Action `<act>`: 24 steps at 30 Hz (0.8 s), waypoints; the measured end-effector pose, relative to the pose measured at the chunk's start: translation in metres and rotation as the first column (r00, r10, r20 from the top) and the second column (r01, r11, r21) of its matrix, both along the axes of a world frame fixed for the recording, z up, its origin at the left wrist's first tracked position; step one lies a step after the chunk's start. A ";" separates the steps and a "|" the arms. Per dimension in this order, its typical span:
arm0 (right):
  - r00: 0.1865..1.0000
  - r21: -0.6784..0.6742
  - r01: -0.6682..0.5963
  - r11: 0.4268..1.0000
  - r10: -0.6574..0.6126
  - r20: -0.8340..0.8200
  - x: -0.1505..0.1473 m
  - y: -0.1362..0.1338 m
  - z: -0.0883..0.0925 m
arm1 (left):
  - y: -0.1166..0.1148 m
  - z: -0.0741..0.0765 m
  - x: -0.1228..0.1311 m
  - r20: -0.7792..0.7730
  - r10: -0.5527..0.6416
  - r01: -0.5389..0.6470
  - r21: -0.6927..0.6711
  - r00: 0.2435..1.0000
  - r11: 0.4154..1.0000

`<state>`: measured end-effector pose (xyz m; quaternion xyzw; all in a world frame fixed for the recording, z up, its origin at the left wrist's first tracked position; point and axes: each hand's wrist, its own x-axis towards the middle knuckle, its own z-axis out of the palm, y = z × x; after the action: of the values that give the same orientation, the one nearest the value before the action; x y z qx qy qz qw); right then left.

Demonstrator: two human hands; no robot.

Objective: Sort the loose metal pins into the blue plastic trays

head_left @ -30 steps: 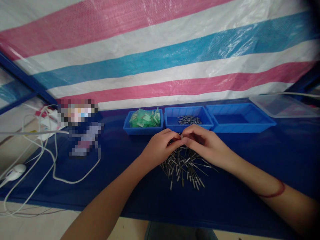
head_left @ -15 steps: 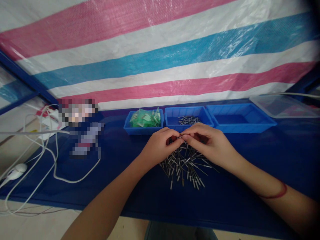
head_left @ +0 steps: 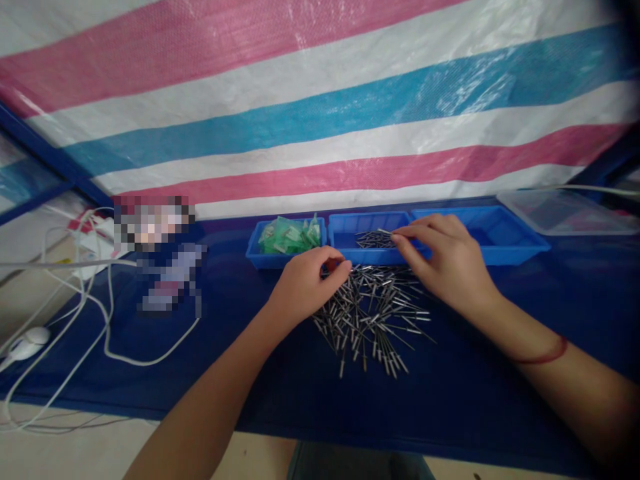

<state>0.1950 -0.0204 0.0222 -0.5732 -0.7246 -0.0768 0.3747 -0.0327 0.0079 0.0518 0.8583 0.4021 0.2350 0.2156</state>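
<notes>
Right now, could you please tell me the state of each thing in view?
Left hand: half-curled at the edge of the loose rivets; grip unclear.
Right hand: fingertips together at the middle bin; grip unclear.
Loose rivets: heaped, pointing many ways.
Middle bin: open, holding some smaller-heaped rivets.
Left bin: open, holding green bags.
Right bin: open, partly hidden by the right hand.
White cables: loosely tangled.
Striped sheet: hung up, creased.

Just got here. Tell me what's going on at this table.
A person's right hand reaches over the middle blue bin, fingertips at the metal pins inside; whether they grip one is hard to tell. The left hand hovers by a loose pile of similar pins on the table. Green packets fill the left bin.
</notes>
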 end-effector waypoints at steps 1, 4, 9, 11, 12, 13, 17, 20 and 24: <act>0.998 -0.009 0.053 0.999 -0.053 0.043 0.005 0.003 -0.001 | 0.001 0.003 -0.002 -0.040 -0.010 0.010 0.003 0.999 1.000; 0.990 -0.024 0.114 0.993 -0.111 0.091 0.012 0.006 0.002 | 0.002 0.011 -0.010 -0.168 -0.039 0.042 0.015 0.985 0.999; 0.995 -0.067 -0.101 0.993 0.101 0.011 -0.002 -0.009 0.016 | 0.001 0.019 -0.023 -0.381 -0.022 0.023 -0.001 0.924 1.000; 0.961 -0.175 -0.264 0.949 0.273 0.034 -0.011 -0.015 0.016 | 0.001 0.020 -0.026 -0.417 -0.020 0.015 -0.014 0.909 1.000; 0.940 -0.232 -0.316 0.920 0.337 0.056 -0.016 -0.017 0.014 | 0.001 0.019 -0.026 -0.420 -0.028 0.023 -0.018 0.907 1.000; 0.923 -0.279 -0.342 0.897 0.376 0.081 -0.020 -0.019 0.011 | 0.000 0.019 -0.026 -0.414 -0.044 0.040 -0.019 0.909 0.999; 0.891 -0.369 -0.371 0.852 0.439 0.118 -0.026 -0.022 0.006 | -0.003 0.013 -0.021 -0.407 -0.128 0.128 -0.028 0.905 0.991; 0.896 -0.399 -0.346 0.849 0.426 0.128 -0.018 -0.022 0.012 | -0.006 0.010 -0.016 -0.457 -0.160 0.151 -0.055 0.875 0.987; 0.947 -0.407 -0.123 0.905 0.229 0.225 -0.003 -0.019 0.016 | -0.006 0.010 -0.013 -0.474 -0.167 0.155 -0.064 0.864 0.986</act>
<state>0.1918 -0.0394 0.0387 -0.5518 -0.8185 0.0256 0.1581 -0.0460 0.0016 0.0621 0.9175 0.3727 -0.0076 0.1389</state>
